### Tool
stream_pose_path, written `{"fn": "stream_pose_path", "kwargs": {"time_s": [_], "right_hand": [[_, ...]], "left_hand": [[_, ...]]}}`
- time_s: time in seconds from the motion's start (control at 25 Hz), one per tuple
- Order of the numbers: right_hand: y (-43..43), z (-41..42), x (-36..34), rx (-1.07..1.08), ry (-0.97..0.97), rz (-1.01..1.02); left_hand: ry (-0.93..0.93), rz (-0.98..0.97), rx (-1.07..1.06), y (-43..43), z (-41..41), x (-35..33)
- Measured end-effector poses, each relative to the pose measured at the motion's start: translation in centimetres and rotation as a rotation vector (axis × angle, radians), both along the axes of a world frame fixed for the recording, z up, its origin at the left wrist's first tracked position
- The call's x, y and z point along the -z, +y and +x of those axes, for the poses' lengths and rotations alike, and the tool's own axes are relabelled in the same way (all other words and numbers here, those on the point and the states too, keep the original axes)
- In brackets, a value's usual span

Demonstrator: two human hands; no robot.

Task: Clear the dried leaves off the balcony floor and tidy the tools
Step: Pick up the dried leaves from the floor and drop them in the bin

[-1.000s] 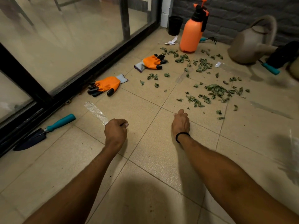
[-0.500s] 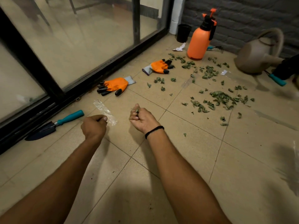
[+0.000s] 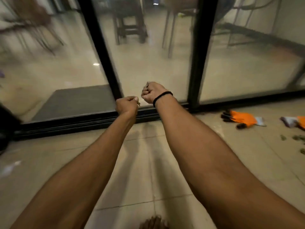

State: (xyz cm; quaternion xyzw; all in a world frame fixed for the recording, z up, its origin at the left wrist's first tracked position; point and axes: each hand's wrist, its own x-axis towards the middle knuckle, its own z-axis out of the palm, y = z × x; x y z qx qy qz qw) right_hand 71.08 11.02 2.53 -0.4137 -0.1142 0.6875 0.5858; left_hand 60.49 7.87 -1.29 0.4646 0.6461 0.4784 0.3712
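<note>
My left hand is closed in a fist, raised in front of the black door track, with a small bit of dried leaf poking out by the fingertips. Just to its right, my right hand, which wears a black wristband, is also fisted with dark leaf bits showing at the top of the fist. An orange glove with black fingertips lies on the tiles at the right. A second orange glove is cut by the right edge. A few dried leaves lie below it.
Sliding glass doors with a black frame and floor track run across ahead; chairs and a dark mat show through the glass. A dark object stands at the left edge. A pale scrap lies on the tiles at left.
The view has swung left toward the glass doors, so the leaf pile, sprayer, watering can and trowel have left the frame. Both fists have lifted off the floor and come close together.
</note>
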Motion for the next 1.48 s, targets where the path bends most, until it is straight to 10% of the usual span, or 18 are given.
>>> {"fn": "stream_pose_path", "kwargs": {"time_s": [0.84,1.12,1.48], "right_hand": [[5.3,-63.2,-1.8,-0.816,-0.205,-0.001],[2.8,-73.6,-1.4,-0.909,-0.393,-0.006],[4.2,-73.1,-0.7,-0.795,-0.168,0.057]], "left_hand": [[-0.139,-0.014,-0.689,1.4,-68.2,-4.4],[-0.217,-0.120,-0.702,2.9,-74.5,-2.4],[-0.260,0.031,-0.797,3.0,-72.8,-3.0]]}}
